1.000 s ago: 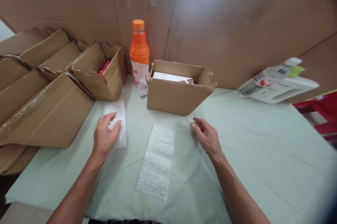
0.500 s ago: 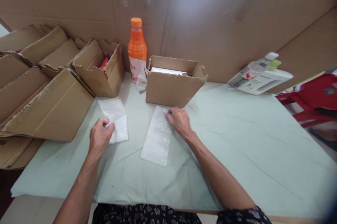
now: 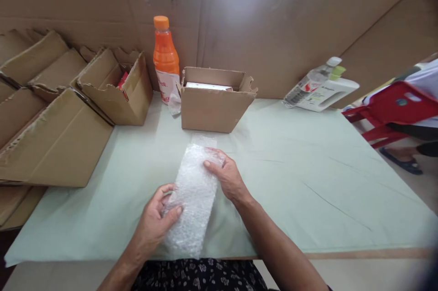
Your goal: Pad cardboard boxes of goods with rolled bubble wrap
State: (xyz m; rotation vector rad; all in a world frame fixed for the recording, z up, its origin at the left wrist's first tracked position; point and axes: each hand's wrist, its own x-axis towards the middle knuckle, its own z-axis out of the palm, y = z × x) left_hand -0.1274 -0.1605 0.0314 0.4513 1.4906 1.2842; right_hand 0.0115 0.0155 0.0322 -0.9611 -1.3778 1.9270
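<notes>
Left hand (image 3: 153, 220) grasps the left edge of the bubble wrap (image 3: 193, 190); right hand (image 3: 227, 172) grips its upper right part, thumb on top. Wrap lies before the open carton (image 3: 210, 111), over the tablecloth (image 3: 284, 190). Orange bottle (image 3: 166, 58), left of carton: red label lettering, illegible. White jug (image 3: 326, 95), back right: print too small to read.

- One left hand (image 3: 155, 222) and one right hand (image 3: 231, 179), two in all.
- Two pieces of bubble wrap (image 3: 193, 188), the lower mostly covered.
- One orange drink bottle (image 3: 166, 60).
- One clear plastic bottle (image 3: 305, 89).
- One white jug (image 3: 331, 94).
- One middle cardboard box (image 3: 212, 109), with one white item (image 3: 208, 86) inside.
- At least four left-hand cardboard boxes (image 3: 65, 140); the frame edge hides the full number.
- One red plastic chair (image 3: 393, 104).
- One dark sandal (image 3: 403, 163).
- One counter (image 3: 290, 181).
</notes>
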